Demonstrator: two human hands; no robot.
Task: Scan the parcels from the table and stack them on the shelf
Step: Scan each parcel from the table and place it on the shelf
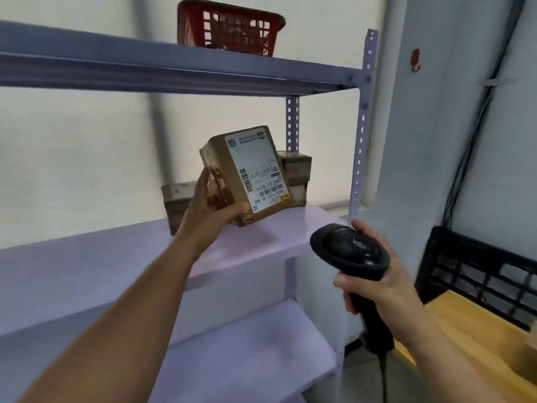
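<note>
The left hand (209,209) is curled round a brown cardboard parcel (223,158), thumb along its lower edge and fingers up its taped side. It holds the parcel tilted over the middle shelf board (116,271), with the white label (255,170) facing the camera. Whether the parcel's lower corner touches the board cannot be told. Behind it, at its three o'clock, two more brown boxes (296,167) sit stacked by the rear post (292,123). At its eight o'clock another box (175,196) lies partly hidden by the wrist. At four o'clock from the left hand, the right hand (380,283) has its fingers wrapped round the handle of a black barcode scanner (348,251). The scanner's head points towards ten o'clock and its cable (383,379) hangs down at six o'clock. At twelve o'clock, on the top board (145,59), stands a red plastic basket (232,27). Far out at three o'clock, a black crate (479,271) rests on a wooden table (465,330)
</note>
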